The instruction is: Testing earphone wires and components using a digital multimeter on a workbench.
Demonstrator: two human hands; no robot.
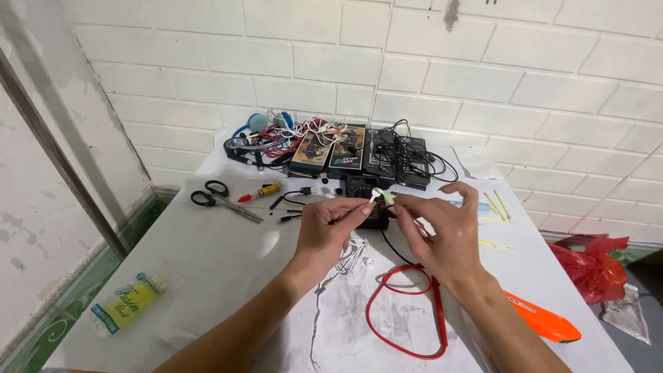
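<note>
Pinched between both hands point(330, 228) point(442, 231) above the black multimeter point(366, 193), a white earbud point(378, 195) is steadied, seemingly for close inspection.

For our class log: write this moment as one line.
left hand: pinches white earbud | right hand: grips its wire | red lead on table

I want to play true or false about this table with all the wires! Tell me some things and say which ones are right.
1. Both hands, the left hand and the right hand, pinch a small white earbud. True.
2. The scissors have red handles. False: black.
3. A red cable loops on the table. True.
4. The orange tool lies left of the hands. False: right.
</note>
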